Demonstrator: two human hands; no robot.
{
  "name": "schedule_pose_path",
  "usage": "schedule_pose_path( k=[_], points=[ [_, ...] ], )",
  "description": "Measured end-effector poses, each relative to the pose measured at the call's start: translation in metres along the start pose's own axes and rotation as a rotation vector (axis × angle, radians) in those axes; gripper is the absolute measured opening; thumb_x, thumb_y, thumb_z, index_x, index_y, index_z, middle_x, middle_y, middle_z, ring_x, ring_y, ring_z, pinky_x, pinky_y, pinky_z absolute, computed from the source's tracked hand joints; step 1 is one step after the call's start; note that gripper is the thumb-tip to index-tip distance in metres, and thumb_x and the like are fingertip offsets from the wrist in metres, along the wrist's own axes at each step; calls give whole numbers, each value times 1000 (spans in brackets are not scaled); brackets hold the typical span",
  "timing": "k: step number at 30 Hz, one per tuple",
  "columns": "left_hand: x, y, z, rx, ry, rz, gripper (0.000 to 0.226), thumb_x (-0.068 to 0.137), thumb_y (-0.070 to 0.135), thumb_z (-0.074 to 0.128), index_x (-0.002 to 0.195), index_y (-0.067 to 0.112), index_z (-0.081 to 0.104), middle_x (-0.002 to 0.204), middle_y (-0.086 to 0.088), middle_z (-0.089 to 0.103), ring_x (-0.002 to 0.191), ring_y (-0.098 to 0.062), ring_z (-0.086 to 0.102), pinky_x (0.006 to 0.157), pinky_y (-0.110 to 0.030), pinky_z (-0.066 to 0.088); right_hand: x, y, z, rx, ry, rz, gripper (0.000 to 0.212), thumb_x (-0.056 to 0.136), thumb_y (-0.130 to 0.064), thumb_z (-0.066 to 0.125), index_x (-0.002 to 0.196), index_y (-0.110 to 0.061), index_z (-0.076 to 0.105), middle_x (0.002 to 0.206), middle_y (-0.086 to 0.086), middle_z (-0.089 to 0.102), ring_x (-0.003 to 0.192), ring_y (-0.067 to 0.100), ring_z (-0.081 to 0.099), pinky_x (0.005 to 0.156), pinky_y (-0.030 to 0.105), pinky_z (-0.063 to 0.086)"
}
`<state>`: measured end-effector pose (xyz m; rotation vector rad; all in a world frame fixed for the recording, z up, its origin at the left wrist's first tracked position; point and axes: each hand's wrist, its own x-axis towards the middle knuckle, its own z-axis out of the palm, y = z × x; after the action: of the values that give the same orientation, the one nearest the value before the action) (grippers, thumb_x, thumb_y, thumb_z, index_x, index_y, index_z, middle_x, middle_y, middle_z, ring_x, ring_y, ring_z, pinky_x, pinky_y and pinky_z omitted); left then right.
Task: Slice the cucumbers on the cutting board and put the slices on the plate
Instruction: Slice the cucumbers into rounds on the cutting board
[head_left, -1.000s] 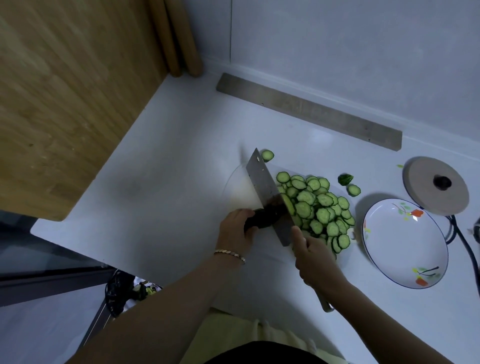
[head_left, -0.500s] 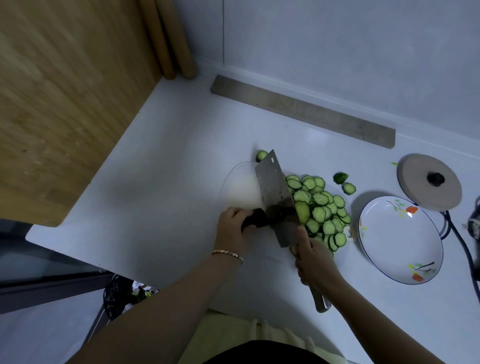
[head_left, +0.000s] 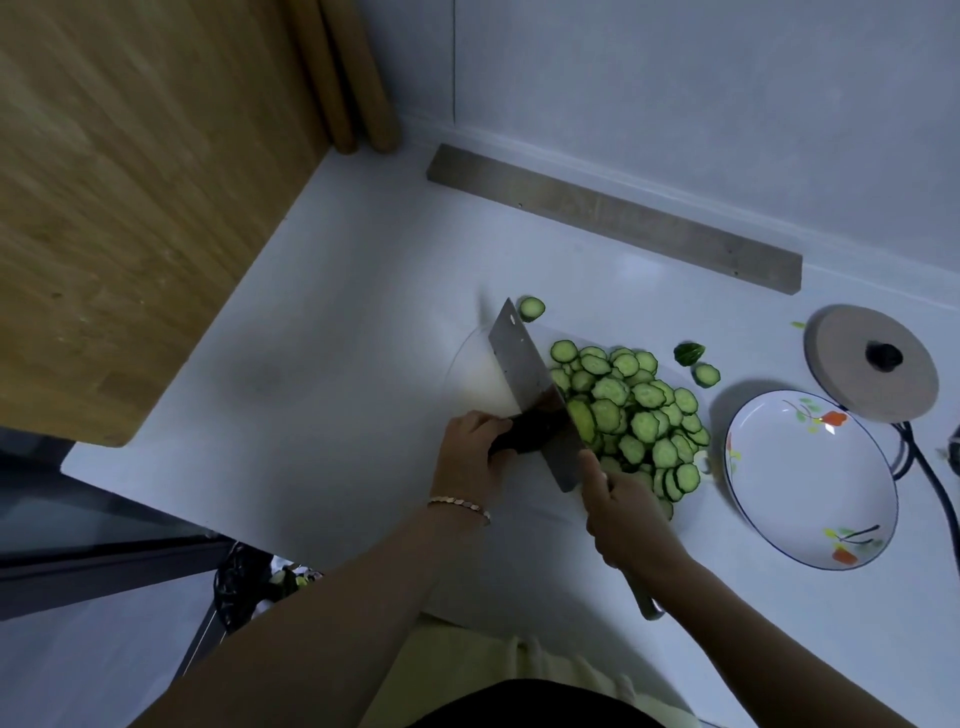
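The right hand (head_left: 626, 512) grips the cleaver (head_left: 530, 382) by its handle, blade down on the dark cucumber (head_left: 527, 434), which the left hand (head_left: 470, 452) holds with curled fingers on the cutting board (head_left: 480, 376), the heap of slices (head_left: 636, 410) lying between blade and flowered plate (head_left: 810, 488).
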<state>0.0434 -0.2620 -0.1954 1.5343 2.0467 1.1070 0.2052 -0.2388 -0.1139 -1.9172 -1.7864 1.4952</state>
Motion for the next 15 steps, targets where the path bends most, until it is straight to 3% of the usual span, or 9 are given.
schedule_pose_path(
  k=[5,9,15],
  points=[
    [1,0,-2,11,-51,-25,26,63,-3,69,89,-1,71,83,-18,66,84,-16,43,74,-18,34,10,8,17,-19,-16,52,52,96,-48,34,56,-15,33,46,-2,35,43,16,34,53,31,31],
    [1,4,-7,1,-116,-83,24,72,-1,70,96,-2,69,94,-18,64,89,-29,55,79,-19,36,10,10,12,272,-52,190,50,97,-47,35,59,-14,37,38,-8,31,35,11,28,43,21,27],
    [1,10,-14,40,-193,-102,31,79,8,65,109,1,64,108,-18,61,101,-35,57,91,-46,49,-1,0,-19,489,-159,320,54,97,-52,33,57,-16,36,45,-2,26,37,12,23,40,18,23]
  ],
)
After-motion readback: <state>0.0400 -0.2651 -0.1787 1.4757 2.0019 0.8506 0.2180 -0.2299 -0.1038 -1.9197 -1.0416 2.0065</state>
